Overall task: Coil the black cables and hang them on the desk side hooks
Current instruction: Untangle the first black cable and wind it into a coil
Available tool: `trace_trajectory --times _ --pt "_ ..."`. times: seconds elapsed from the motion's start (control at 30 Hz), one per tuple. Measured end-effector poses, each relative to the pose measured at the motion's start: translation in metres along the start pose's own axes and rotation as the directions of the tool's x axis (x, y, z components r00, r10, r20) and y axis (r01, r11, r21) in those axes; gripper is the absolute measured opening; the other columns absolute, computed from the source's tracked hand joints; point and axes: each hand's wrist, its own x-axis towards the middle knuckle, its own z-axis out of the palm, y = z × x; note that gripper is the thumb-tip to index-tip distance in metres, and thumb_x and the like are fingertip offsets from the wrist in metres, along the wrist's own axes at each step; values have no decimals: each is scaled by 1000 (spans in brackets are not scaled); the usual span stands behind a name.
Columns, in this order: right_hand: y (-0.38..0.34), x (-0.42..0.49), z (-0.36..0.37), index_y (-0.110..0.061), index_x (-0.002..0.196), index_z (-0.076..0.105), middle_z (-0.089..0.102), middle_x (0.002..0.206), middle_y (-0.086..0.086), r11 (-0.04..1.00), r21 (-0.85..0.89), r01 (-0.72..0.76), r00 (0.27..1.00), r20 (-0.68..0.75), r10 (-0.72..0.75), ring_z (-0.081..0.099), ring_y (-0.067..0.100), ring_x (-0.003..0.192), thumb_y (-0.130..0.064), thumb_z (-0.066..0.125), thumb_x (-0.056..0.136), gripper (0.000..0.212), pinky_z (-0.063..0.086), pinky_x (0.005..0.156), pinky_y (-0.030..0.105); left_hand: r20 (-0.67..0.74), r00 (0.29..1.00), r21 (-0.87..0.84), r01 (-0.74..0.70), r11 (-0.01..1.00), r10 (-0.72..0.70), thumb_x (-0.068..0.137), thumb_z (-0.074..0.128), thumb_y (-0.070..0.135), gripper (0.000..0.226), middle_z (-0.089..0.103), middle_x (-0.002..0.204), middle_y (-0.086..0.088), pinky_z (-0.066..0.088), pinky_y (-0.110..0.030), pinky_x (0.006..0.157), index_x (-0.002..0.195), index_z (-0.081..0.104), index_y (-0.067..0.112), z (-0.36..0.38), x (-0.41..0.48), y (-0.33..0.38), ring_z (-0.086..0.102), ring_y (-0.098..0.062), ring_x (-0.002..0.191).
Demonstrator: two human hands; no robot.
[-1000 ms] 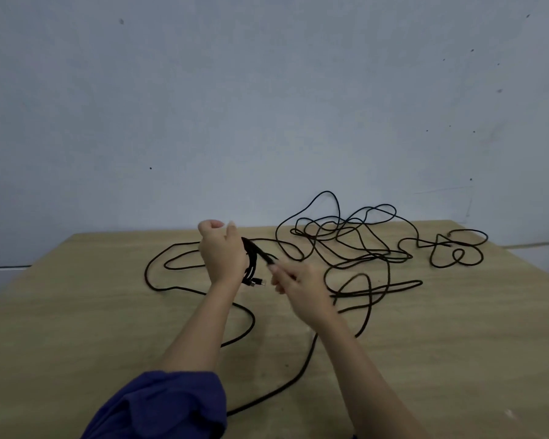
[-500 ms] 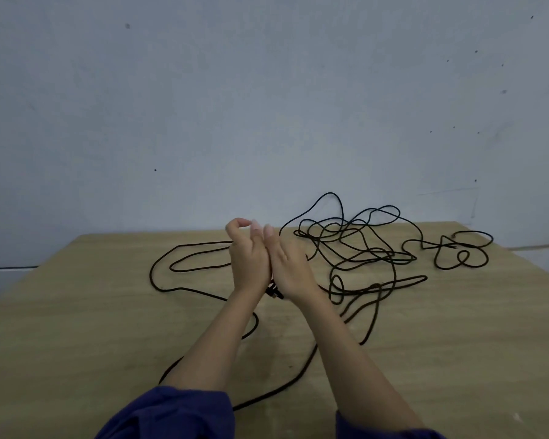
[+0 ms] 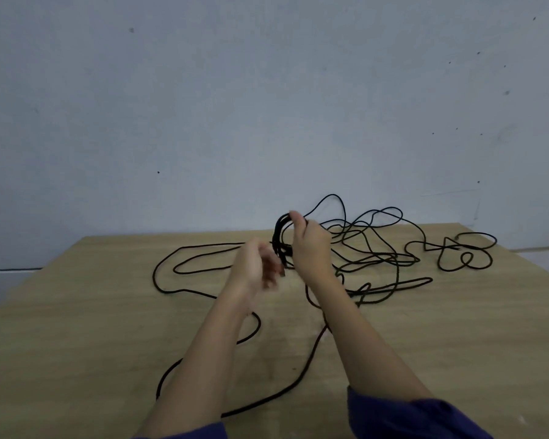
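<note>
Since half a second ago my hands have come apart: the right one has risen with the coil, and the left has dropped back toward me. Nearest, a loose run of cable [image 3: 313,351] sweeps across the surface [image 3: 76,343] beneath my forearms. My left hand [image 3: 254,267] is blurred, its fingers curled, and I cannot tell whether it pinches a strand. Just beyond, my right hand [image 3: 309,245] grips the small coil [image 3: 279,236], lifted off the surface. Behind it lies the tangle [image 3: 377,248], not yet coiled, with more loops far right, near the wall [image 3: 267,122]. No hooks are in view. My worry is that the coil, held on one side only, may spring open. Hauling slack through that tangle could also cinch its crossings into knots, or drag the whole heap along.
</note>
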Motion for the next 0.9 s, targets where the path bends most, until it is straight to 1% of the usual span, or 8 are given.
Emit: trace_trajectory --times 0.1,0.2,0.3,0.4,0.5,0.67,0.77,0.9 --pt "-11 10 1 -13 55 37 41 57 3 991 85 -100 995 24 98 40 23 68 -38 33 100 52 26 58 30 485 812 47 345 937 -324 84 7 73 88 50 56 -12 30 -18 43 65 54 1 9 -18 -10 40 -18 43" --pt "-16 12 3 -5 64 44 48 65 9 976 159 -150 988 47 144 44 22 65 -43 32 99 53 36 63 29 617 748 -113 391 913 -244 60 -5 91 110 55 71 -9 38 -25 61 88 60 8 28 -10 -26 48 -19 61" --pt "-17 9 -1 -7 69 44 43 62 6 928 306 -212 977 30 213 41 19 57 -44 34 99 49 38 52 25 514 855 -594 414 689 -70 75 11 83 93 59 100 -9 39 -35 82 109 61 12 39 0 -26 53 -21 87" --pt "-17 7 0 -6 69 45 42 59 5 897 364 -251 959 -29 280 41 19 54 -43 33 99 49 35 45 20 335 942 -841 309 444 -21 91 34 60 52 65 92 -2 46 -32 78 87 62 16 48 6 -19 60 -17 84" --pt "-21 10 3 -7 63 43 48 60 9 813 486 -322 900 -110 422 48 22 52 -41 32 100 52 40 47 21 238 971 -900 230 370 -24 95 42 43 43 69 71 0 54 -30 68 69 65 17 54 7 -15 67 -16 67" --pt "-8 24 11 1 108 55 59 70 15 263 842 -472 672 150 726 53 24 51 -44 40 95 49 50 59 39 40 983 -968 83 238 -177 99 42 13 39 60 74 -8 46 -35 96 65 59 6 57 7 -11 57 -19 72" --pt "-3 20 10 -1 120 54 57 75 9 318 837 -446 652 60 756 53 23 47 -33 38 99 41 45 45 26 -30 967 -983 17 181 -252 100 37 8 31 53 76 -6 48 -28 78 73 52 5 52 9 -12 52 -16 68" --pt "0 11 4 -1 117 54 51 85 7 318 859 -401 622 0 783 54 22 54 -30 41 99 36 43 34 19 -1 955 -998 16 55 -296 102 23 10 36 53 79 -2 39 -29 91 76 49 9 22 18 -7 53 -16 70"
